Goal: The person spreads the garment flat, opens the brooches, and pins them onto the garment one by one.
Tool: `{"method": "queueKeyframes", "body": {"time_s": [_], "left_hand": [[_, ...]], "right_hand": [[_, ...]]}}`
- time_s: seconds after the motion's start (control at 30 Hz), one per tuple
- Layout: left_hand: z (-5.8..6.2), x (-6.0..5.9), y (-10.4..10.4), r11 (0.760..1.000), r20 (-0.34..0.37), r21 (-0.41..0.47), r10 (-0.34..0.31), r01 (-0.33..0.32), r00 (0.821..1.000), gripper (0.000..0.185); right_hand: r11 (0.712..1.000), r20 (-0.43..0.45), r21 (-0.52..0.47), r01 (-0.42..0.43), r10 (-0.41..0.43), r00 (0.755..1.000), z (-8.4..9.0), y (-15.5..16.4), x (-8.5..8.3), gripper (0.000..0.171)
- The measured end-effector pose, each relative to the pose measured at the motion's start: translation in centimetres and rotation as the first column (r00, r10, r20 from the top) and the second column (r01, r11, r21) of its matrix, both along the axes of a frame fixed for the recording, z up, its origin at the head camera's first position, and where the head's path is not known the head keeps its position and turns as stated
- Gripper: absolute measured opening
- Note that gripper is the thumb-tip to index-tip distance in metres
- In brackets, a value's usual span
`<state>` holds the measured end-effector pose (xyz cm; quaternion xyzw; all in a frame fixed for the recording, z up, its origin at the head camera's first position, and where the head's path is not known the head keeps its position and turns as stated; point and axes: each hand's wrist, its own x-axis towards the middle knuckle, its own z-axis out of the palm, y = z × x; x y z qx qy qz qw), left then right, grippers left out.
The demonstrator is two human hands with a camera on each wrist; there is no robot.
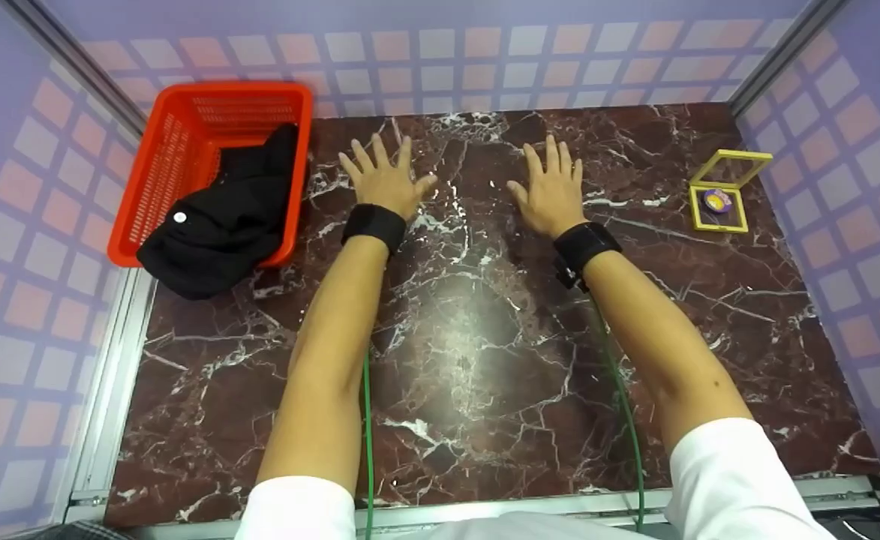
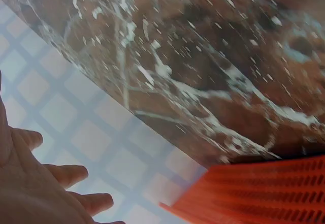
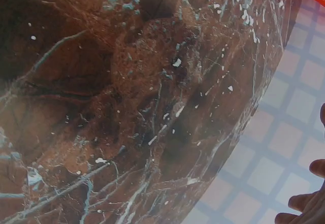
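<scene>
My left hand (image 1: 388,184), fingers spread and straight, is held palm down over the far middle of the marble-patterned table, holding nothing. To its right, my right hand (image 1: 552,193) has the same pose and is also without anything in it. Whether either palm touches the table I cannot tell. Nearest to the left hand is a red plastic basket (image 1: 303,169) with a black cloth item (image 1: 237,210) in it, hanging over the front rim and bearing a white round button. Off to the right of the right hand stands a small yellow-framed box (image 1: 698,218), its see-through lid raised, with a purple-and-yellow round piece (image 1: 717,201) inside.
Tiled-pattern walls (image 1: 440,67) enclose the table (image 1: 447,390) at the back and both sides. Black bands (image 1: 374,226) circle both wrists. Green cables (image 1: 369,450) run from the wrists toward the near edge.
</scene>
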<state>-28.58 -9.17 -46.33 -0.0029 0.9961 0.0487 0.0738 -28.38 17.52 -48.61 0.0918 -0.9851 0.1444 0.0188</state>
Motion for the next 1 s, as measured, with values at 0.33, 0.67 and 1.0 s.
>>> {"method": "queueKeyframes", "body": {"time_s": [0.33,0.67,1.0], "left_hand": [[2.5,-1.6,-6.1,0.989,-0.024,-0.085,0.121,-0.123,0.992,0.071],[6.9,0.5,-13.9,0.936,0.138,-0.240,0.294,-0.256,0.946,0.075],[7.4,3.2,-17.6,0.948,0.314,-0.190,0.305,-0.255,0.899,0.093]], "right_hand": [[1.000,-0.004,-0.012,-0.014,0.014,1.000,-0.5,0.5,0.4,0.070],[0.997,-0.057,0.006,-0.082,0.082,0.995,-1.2,0.5,1.7,0.069],[0.995,-0.074,0.001,-0.104,0.104,0.992,-1.6,1.3,2.7,0.068]]}}
